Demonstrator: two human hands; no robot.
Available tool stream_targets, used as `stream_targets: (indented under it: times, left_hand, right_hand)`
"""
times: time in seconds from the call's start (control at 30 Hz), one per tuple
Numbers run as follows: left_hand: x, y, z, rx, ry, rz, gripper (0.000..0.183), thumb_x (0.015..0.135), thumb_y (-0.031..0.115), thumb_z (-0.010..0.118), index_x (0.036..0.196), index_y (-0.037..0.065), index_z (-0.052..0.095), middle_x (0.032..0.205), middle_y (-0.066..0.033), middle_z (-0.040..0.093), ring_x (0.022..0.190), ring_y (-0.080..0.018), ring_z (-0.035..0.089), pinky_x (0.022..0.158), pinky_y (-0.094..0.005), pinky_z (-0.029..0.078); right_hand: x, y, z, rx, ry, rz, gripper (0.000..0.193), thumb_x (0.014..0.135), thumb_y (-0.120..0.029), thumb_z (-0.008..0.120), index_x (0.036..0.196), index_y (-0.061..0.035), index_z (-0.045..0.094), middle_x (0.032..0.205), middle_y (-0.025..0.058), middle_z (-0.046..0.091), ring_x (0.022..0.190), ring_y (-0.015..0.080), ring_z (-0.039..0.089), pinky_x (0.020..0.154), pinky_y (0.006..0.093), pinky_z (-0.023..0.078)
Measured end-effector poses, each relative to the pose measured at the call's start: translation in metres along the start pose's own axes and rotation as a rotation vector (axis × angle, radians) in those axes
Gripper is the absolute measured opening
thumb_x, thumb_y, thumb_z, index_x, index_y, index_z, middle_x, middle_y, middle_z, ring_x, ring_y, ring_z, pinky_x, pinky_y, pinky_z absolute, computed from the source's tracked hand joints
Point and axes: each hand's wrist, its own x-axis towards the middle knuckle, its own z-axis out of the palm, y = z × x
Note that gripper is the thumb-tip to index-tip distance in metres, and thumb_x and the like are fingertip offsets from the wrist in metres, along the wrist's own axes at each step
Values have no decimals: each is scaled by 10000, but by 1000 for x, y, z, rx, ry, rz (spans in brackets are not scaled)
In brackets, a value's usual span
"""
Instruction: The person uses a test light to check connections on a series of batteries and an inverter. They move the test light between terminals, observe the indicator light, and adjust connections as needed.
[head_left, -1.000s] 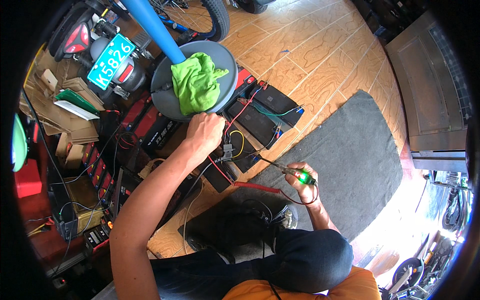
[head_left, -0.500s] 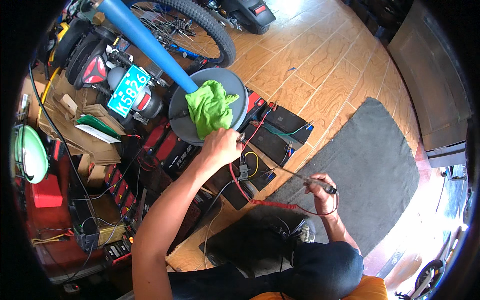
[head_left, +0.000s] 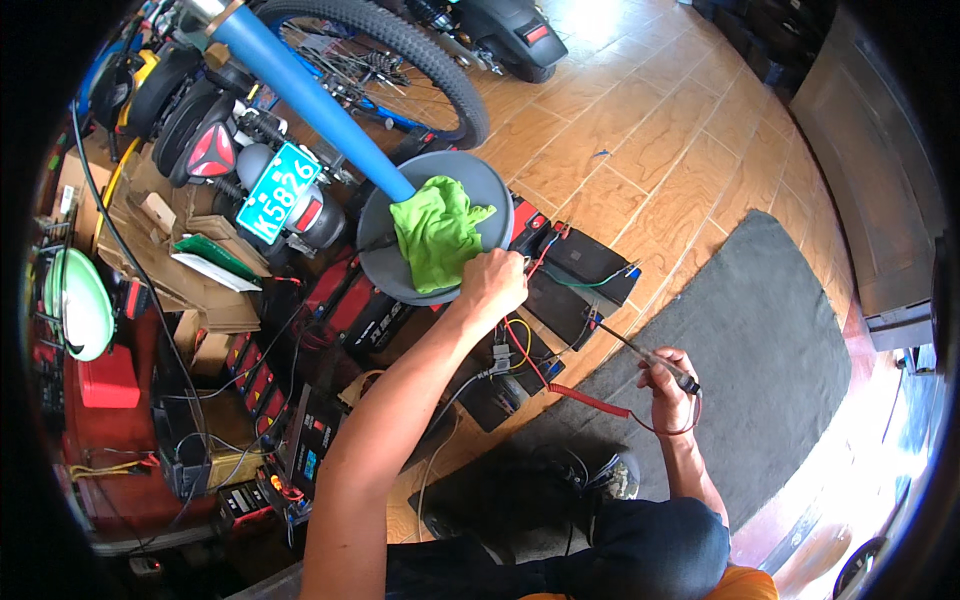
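Observation:
My right hand (head_left: 672, 385) is closed round the handle of a probe-type circuit tester (head_left: 652, 358). Its thin rod slants up and left, the tip at or just above the end of a black battery (head_left: 562, 308). From the handle loops a red coiled lead (head_left: 590, 398) that runs up toward my left hand (head_left: 492, 285). Those fingers pinch a small metal clip (head_left: 527, 263) over the row of batteries, close by a red wire; whether it touches a terminal I cannot tell. A farther black battery (head_left: 585, 262) has a green wire (head_left: 590, 283) along its top.
A green cloth (head_left: 440, 232) lies on a grey round base (head_left: 380, 262) with a blue post (head_left: 310, 100). Left are scooter parts, cardboard (head_left: 150, 275) and more red-black batteries (head_left: 365, 325). A grey mat (head_left: 740, 350) covers the tiled floor at right. A bicycle wheel (head_left: 465, 90) stands behind.
My left hand has moved right and slightly up along the batteries with the clip. The tester's tip has shifted to a farther battery. The whole view has slid a little right.

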Motion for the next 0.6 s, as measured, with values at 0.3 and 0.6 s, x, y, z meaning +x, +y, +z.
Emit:
stream_targets:
  times: [0.3,0.6]
  left_hand:
    - [6,29,36,221,80,35,172,843,113,666,844,156,833,867,-78,795,848,-240,772,699,-422,602]
    - [14,44,36,307,-56,-97,154,935,188,676,899,173,825,931,-14,792,956,-189,745,751,-371,553]
  right_hand:
    - [7,16,-7,-179,50,-55,396,927,-288,722,1197,-13,631,992,87,699,769,132,610,722,299,511]
    - [20,32,-11,-226,29,-69,423,950,-341,741,1208,-38,597,989,64,625,763,98,548,756,261,460]
